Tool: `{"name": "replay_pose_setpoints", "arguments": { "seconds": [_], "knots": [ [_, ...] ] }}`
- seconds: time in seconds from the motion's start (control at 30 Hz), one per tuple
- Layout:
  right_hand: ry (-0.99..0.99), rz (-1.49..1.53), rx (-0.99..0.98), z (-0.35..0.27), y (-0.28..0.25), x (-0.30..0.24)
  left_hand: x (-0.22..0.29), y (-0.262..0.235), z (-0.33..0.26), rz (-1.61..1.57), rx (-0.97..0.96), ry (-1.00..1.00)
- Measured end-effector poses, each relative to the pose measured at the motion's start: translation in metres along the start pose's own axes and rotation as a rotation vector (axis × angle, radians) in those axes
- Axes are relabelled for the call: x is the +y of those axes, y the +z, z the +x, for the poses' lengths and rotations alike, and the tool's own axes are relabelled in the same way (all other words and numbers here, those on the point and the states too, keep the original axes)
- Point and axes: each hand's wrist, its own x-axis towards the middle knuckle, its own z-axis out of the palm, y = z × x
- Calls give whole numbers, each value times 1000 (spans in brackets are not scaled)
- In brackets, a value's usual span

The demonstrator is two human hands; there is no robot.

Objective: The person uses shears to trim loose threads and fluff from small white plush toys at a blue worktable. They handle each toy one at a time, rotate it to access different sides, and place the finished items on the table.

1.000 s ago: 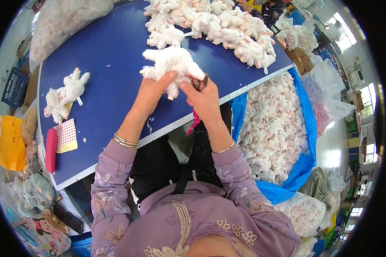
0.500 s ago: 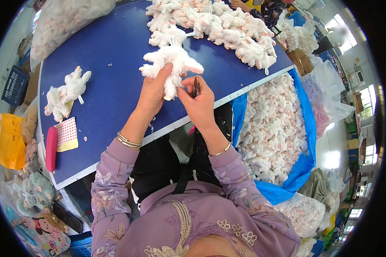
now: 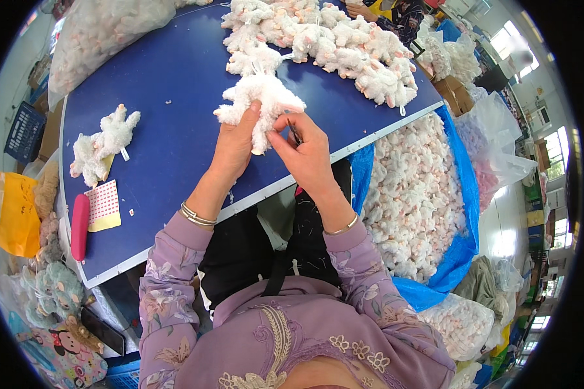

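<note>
A fluffy white plush toy with a pink ear is held over the blue table. My left hand is closed round its body, thumb on top. Curled at the toy's right side, my right hand has small dark snips tucked in the palm. Its thumb and forefinger meet at the edge of the plush; whether they pinch fur or a thread is hidden. More white plush toys lie heaped just beyond.
On the blue table at left are white plush toys, a sticker sheet and a pink case. A blue-edged bag full of plush toys stands at right. A clear bag bulges far left; another person sits beyond.
The plush toy has turned a little in my left hand, its pink ear now nearer my right fingers. My right hand has shifted slightly, and the snips have tilted.
</note>
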Motion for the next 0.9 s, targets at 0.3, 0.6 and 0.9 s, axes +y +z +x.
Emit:
{"name": "replay_pose_setpoints", "arguments": {
  "seconds": [0.3,0.6,0.9],
  "knots": [
    [-272,-143,-7,17,2,5,-10,-9,5,95,-7,50],
    [-222,-208,49,23,-4,11,-9,-7,2,198,-36,-2],
    [30,-49,-187,29,-34,8,30,-9,6,249,-32,-164]
  ]
}}
